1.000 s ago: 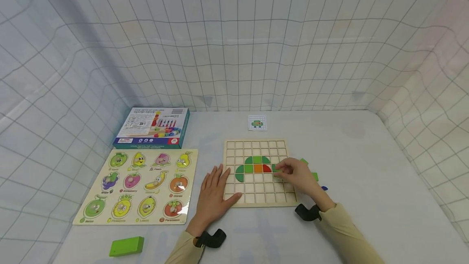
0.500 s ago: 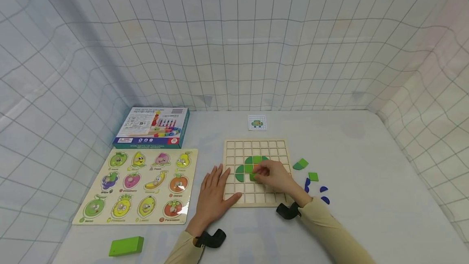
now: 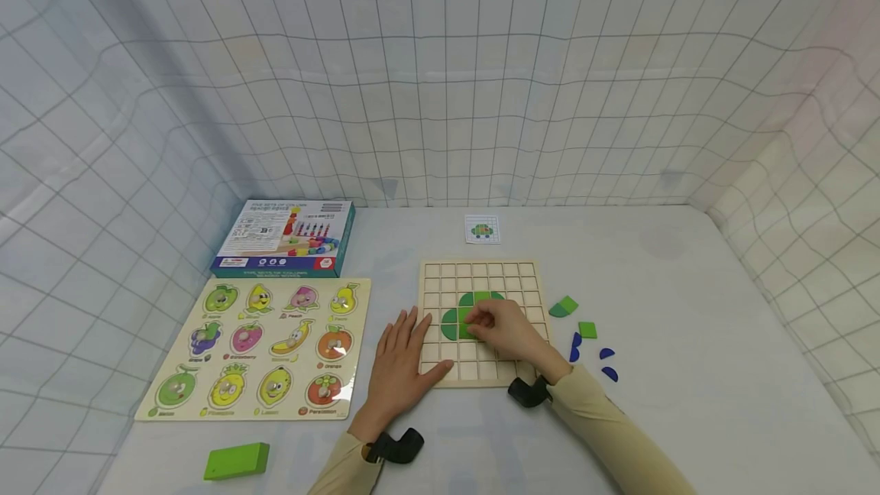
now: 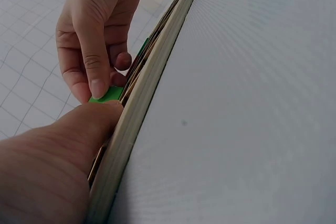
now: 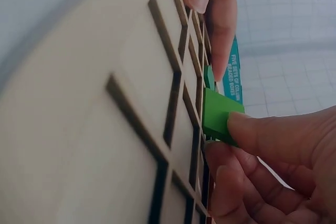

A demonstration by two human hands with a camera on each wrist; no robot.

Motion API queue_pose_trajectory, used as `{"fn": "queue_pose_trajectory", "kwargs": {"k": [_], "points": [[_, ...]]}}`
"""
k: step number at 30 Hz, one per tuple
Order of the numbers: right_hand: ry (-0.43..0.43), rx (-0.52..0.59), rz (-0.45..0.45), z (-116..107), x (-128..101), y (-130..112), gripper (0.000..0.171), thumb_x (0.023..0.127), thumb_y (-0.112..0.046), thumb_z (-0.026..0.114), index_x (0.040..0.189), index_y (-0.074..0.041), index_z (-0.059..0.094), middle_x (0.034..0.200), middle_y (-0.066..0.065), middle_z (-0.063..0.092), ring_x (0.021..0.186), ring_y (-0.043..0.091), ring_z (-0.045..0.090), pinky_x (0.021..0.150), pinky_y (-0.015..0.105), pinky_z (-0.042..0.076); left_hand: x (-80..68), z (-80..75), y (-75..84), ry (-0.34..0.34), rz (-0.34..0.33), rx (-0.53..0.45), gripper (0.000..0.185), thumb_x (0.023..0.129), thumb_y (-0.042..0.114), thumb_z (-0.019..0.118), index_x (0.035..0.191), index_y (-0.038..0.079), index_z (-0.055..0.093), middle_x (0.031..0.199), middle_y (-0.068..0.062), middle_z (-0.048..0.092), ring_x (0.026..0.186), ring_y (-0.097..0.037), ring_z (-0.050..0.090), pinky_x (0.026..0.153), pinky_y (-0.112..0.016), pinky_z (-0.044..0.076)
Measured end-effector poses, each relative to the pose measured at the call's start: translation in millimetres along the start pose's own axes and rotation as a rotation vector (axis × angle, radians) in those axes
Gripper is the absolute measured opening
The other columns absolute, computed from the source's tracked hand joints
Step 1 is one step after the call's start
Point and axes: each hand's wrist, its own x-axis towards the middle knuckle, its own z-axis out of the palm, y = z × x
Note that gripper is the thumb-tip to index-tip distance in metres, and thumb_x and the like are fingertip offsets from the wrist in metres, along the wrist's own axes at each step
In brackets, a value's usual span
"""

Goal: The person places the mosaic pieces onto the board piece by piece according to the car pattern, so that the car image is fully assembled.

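Board (image 4: 137, 93) edge-on in left-wrist view only

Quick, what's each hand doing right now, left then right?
Left hand: open, resting on the board.
Right hand: closed, pinching a green tile.
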Motion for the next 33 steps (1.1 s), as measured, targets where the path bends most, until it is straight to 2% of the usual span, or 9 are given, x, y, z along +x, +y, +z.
{"fn": "queue_pose_trajectory", "kwargs": {"k": [7, 11, 26, 33], "points": [[-0.006, -0.101, 0.020, 0, 1, -3, 0.004, 0.085, -0.011, 0.072, 0.088, -0.011, 0.069, 0.076, -0.009, 0.058, 0.068, 0.007, 0.053, 0.061, 0.025, 0.047, 0.4, 0.1, -0.5, -0.033, -0.023, -0.007, 0.079, 0.084, 0.053, 0.063, 0.144, 0.006, 0.041, 0.150, -0.017, 0.030, 0.140, -0.032, 0.018, 0.112, -0.046, 0.010], [-0.009, -0.132, 0.017, 1, 1, -2, 0.004, 0.085, -0.012, 0.072, 0.089, -0.012, 0.070, 0.078, -0.010, 0.057, 0.069, 0.006, 0.052, 0.061, 0.025, 0.046, 0.6, -0.5, -0.4, -0.030, -0.021, -0.007, 0.078, 0.085, 0.053, 0.063, 0.144, 0.006, 0.041, 0.150, -0.017, 0.030, 0.140, -0.031, 0.018, 0.112, -0.046, 0.010], [-0.007, -0.189, -0.015, -3, -4, -3, 0.005, 0.082, -0.014, 0.075, 0.085, -0.013, 0.071, 0.077, -0.008, 0.053, 0.068, 0.008, 0.047, 0.059, 0.024, 0.043, 0.9, -0.7, 0.9, -0.005, 0.002, -0.001, 0.079, 0.083, 0.051, 0.065, 0.142, 0.004, 0.043, 0.148, -0.020, 0.033, 0.138, -0.036, 0.022, 0.110, -0.051, 0.014], [0.021, -0.175, -0.024, -17, -17, 5, 0.004, 0.085, -0.016, 0.072, 0.088, -0.013, 0.072, 0.079, -0.011, 0.056, 0.071, 0.007, 0.051, 0.063, 0.025, 0.046, 0.5, -2.3, 1.8, -0.008, -0.001, 0.001, 0.079, 0.083, 0.051, 0.065, 0.142, 0.004, 0.042, 0.148, -0.019, 0.032, 0.138, -0.035, 0.022, 0.110, -0.051, 0.014]]}}
